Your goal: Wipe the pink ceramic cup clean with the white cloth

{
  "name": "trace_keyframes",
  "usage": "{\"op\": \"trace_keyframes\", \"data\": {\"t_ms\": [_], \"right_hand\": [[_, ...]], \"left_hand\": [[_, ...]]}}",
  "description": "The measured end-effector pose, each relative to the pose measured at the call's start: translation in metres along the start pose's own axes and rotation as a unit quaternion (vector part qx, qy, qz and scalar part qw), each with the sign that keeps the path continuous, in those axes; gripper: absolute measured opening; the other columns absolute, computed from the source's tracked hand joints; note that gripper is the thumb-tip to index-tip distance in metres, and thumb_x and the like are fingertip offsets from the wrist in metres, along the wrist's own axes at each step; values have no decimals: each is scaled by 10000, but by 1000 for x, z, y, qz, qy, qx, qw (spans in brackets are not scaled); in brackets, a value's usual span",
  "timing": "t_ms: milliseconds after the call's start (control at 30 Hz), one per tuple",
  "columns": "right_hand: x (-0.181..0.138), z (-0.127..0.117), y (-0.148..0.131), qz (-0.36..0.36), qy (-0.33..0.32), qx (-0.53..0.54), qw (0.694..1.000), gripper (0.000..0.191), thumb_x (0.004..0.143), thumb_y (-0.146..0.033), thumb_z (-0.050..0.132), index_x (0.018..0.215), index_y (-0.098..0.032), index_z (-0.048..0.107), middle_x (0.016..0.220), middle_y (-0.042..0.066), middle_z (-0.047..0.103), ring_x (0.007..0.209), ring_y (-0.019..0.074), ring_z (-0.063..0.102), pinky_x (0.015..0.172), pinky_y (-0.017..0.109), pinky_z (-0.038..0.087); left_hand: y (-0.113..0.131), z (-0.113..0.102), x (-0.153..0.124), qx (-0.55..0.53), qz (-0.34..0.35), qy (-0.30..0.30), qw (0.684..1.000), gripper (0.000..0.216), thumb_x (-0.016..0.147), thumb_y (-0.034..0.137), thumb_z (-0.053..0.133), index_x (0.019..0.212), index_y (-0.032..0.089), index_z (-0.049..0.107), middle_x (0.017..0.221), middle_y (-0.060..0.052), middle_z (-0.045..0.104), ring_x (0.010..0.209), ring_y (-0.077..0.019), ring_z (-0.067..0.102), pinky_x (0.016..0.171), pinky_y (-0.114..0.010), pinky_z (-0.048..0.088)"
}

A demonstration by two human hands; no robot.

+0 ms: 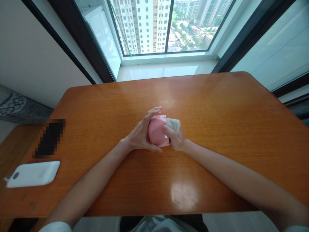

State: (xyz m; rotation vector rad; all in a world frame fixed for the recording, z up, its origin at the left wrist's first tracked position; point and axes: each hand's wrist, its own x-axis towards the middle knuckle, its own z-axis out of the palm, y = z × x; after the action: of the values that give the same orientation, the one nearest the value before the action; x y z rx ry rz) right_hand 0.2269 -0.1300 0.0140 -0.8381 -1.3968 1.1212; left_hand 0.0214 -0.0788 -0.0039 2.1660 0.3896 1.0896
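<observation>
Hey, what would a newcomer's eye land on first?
Likely the pink object, held between the left hand and right hand at the middle of the table, a grey cloth at the object's right. Then the window beyond the far edge, and the white device at near left.

The pink faceted plastic piece (157, 132) looks smooth with a soft, mostly matt finish, pretty much the opposite of the crumpled light-grey cloth (174, 123), which is fuzzy and a bit rough. The big orange-brown wooden table (229, 122) is smooth, grain showing, and honestly super glossy: there's a bright glare patch near the front edge. The white rounded flat slab (36, 174) reads as smooth plastic, slight sheen. The black pixelated patch (49, 138), can't tell what it's made of. Pale shiny window sill (156, 69), clear glass window (145, 25), plain matt off-white wall (36, 48).
</observation>
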Motion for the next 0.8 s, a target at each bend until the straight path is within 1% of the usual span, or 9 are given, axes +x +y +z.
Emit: {"op": "trace_keyframes", "data": {"t_ms": [33,67,167,267,367,533,667,733,800], "right_hand": [[-1,0,1,2,-3,4,1000,492,996,-643,706,771,-210,643,676,-14,550,605,137,471,578,304,422],[-1,0,1,6,-6,7,1000,487,995,-647,708,792,-207,660,693,-7,570,620,143,488,595,308,440],[-1,0,2,33,-1,21,999,509,981,-692,704,817,-211,676,718,5,593,648,157,509,606,312,456],[2,1,0,52,18,38,998,543,957,-732,703,771,-225,648,704,5,566,653,163,496,595,310,440],[5,2,-3,51,36,48,997,546,940,-732,715,742,-230,627,691,0,547,641,158,483,588,309,430],[5,4,-5,61,40,57,996,500,924,-721,743,837,-232,691,741,11,608,640,163,506,594,319,478],[3,3,-3,39,34,46,998,517,975,-709,719,800,-225,677,710,4,586,614,151,488,567,310,436],[1,2,-1,32,31,30,999,517,991,-707,711,809,-223,682,712,3,595,618,150,493,569,311,425],[1,1,1,22,22,10,999,538,1003,-712,698,779,-224,657,684,-5,577,605,146,482,570,312,412]], "left_hand": [[0,-1,1,19,23,0,1000,1414,644,883,995,1768,348,324,1778,-216,418,1692,-499,407,1362,-748,421],[-1,-2,1,36,40,-5,999,1451,618,886,1005,1774,350,309,1776,-221,421,1703,-504,392,1358,-759,425],[-4,-4,1,94,59,-15,994,1517,570,848,1048,1786,408,255,1802,-218,397,1676,-493,450,1312,-738,502],[-7,-4,0,147,58,-19,987,1446,595,776,1081,1759,438,292,1803,-200,420,1618,-470,535,1281,-701,552],[-6,-2,-1,168,68,-9,983,1344,662,727,1074,1735,392,339,1729,-207,500,1561,-449,590,1248,-675,586],[-2,1,2,147,50,7,988,1272,647,673,1084,1678,372,402,1604,-176,570,1442,-418,656,1181,-639,629],[-1,3,3,102,28,14,994,1285,599,676,1082,1637,357,395,1524,-163,592,1360,-409,687,1111,-605,644],[-1,3,2,73,-6,7,997,1247,628,687,1054,1616,344,374,1448,-145,620,1219,-371,737,986,-530,670],[-1,3,0,40,-46,-8,998,1169,695,702,1002,1596,327,357,1354,-121,651,1049,-315,759,841,-447,658]]}}
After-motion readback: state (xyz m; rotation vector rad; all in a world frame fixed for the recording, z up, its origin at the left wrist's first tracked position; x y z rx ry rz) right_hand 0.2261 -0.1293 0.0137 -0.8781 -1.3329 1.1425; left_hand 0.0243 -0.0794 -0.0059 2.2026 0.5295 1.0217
